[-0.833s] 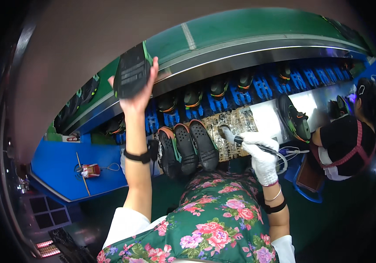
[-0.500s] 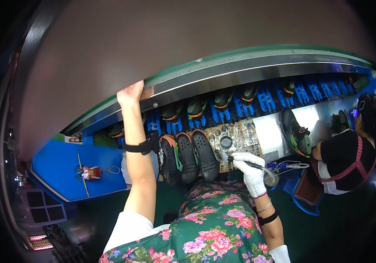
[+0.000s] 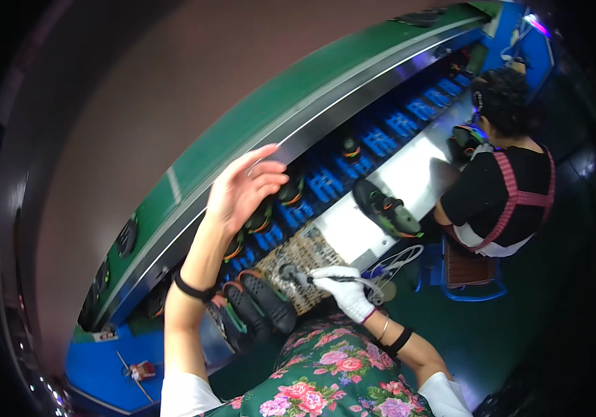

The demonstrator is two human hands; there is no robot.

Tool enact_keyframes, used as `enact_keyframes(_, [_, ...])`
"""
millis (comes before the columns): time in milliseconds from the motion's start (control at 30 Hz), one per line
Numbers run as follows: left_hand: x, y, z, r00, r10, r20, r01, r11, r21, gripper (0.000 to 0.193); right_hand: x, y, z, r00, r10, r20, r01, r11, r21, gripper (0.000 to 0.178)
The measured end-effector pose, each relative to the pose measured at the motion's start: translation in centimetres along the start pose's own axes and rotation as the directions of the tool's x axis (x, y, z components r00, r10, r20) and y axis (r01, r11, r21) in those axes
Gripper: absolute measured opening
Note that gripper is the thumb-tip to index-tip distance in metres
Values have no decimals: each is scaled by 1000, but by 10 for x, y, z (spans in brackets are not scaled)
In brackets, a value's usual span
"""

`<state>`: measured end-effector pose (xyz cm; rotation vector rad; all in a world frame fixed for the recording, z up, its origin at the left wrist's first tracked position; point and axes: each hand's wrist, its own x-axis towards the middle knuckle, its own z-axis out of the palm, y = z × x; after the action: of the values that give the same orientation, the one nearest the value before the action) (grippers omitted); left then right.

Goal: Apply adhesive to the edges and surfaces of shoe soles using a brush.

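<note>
The left hand (image 3: 237, 194) is bare and empty, its fingers stretched forward, slightly curled and a little apart, the thumb side toward the belt (image 3: 256, 135); it hangs in front of the belt's steel edge (image 3: 312, 139), and whether any fingertip touches that edge cannot be told. The right hand (image 3: 351, 296), in a white glove, is closed around the dark handle of a brush (image 3: 343, 279), which points left over the mat (image 3: 312, 249), its head at a small black dish (image 3: 287, 270). Bristles and dish run together in dark tones, so contact between them is hard to judge, and the glove covers part of the grip. A pale tube (image 3: 376, 292) loops beside the glove. Black clogs (image 3: 274, 306) stand side by side just left of the dish; the leftmost is partly lost behind its neighbour and in shadow. The left hand and forearm hide some of the blue racks (image 3: 324, 186) and the shoes on them. A brown surface (image 3: 103, 139) cuts off the belt's far side. Farther right, a dark shoe (image 3: 385, 206) lies on the metal top (image 3: 420, 163), near a co-worker (image 3: 475, 191) whose hands are mostly hidden.
</note>
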<state>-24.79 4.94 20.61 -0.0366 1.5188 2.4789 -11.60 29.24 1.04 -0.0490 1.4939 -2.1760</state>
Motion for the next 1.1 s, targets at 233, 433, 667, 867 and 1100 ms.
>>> enact_keyframes(233, [295,-21,131,894,256,368,-417,177,891,59,32,14,-48,982,-143,-125,136,989,-58,13])
enact_keyframes(433, [497,-60,201,824,255,506,-419,-325,848,76,52,11,-80,944,-280,-171,264,958,-113,10])
enact_keyframes(667, [575,-72,239,889,320,326,-247,-263,933,91,61,14,-92,931,-325,-168,309,945,-110,11])
enact_keyframes(867, [524,-41,238,846,361,392,-176,-505,845,53,75,9,-98,949,-299,-98,295,954,-56,13])
enact_keyframes(1100, [349,3,141,746,396,536,-405,-369,837,26,64,12,-78,953,-302,37,304,951,-60,16])
